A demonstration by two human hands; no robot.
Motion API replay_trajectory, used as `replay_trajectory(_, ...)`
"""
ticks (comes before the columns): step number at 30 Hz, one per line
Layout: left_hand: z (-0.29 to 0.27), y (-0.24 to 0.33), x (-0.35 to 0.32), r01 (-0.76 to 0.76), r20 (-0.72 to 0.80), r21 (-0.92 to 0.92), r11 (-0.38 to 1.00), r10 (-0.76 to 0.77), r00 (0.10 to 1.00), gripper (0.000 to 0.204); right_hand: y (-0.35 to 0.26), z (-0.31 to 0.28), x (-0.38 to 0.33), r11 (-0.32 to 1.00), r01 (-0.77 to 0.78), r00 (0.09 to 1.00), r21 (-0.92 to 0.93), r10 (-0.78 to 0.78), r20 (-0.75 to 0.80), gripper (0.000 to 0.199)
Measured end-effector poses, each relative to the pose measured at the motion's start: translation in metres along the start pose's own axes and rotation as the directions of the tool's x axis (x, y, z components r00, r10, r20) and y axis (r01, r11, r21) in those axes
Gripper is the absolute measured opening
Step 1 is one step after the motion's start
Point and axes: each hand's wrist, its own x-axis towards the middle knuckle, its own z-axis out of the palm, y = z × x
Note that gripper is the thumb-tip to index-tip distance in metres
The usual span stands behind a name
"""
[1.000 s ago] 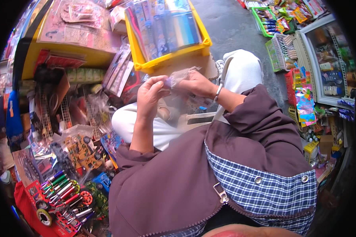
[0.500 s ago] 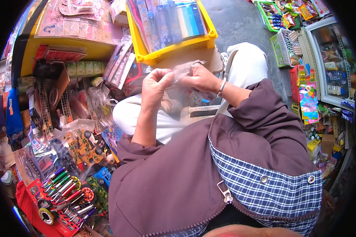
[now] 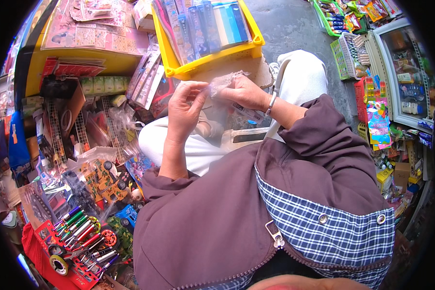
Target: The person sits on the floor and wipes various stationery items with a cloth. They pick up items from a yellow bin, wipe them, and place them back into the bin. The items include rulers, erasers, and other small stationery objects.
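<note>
Crumpled greyish cloth (image 3: 223, 84): clamped in right hand (image 3: 250, 94); left hand (image 3: 184, 100) at its edge, fingertips together or apart: cannot tell.

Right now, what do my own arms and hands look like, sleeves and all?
Your left hand and right hand are ungloved. A slim, silvery bracelet circles the right wrist; none shows on the left. The left sleeve and right sleeve are dark plum-brown, loose and creased, ending short of the hands.
</note>
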Motion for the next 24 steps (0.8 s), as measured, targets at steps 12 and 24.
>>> replay_trajectory(12,-0.008,0.012,-0.001,-0.046,0.066,0.380,0.924,0.022,0.998,0.009,0.002,0.003,-0.001,0.993,0.069,0.998,-0.095,-0.069,0.007,0.015)
replay_trajectory(24,0.001,0.009,-0.003,-0.082,-0.207,0.196,0.977,0.123,0.971,0.013,-0.002,0.003,0.000,0.996,0.076,0.992,-0.037,-0.079,-0.094,0.016)
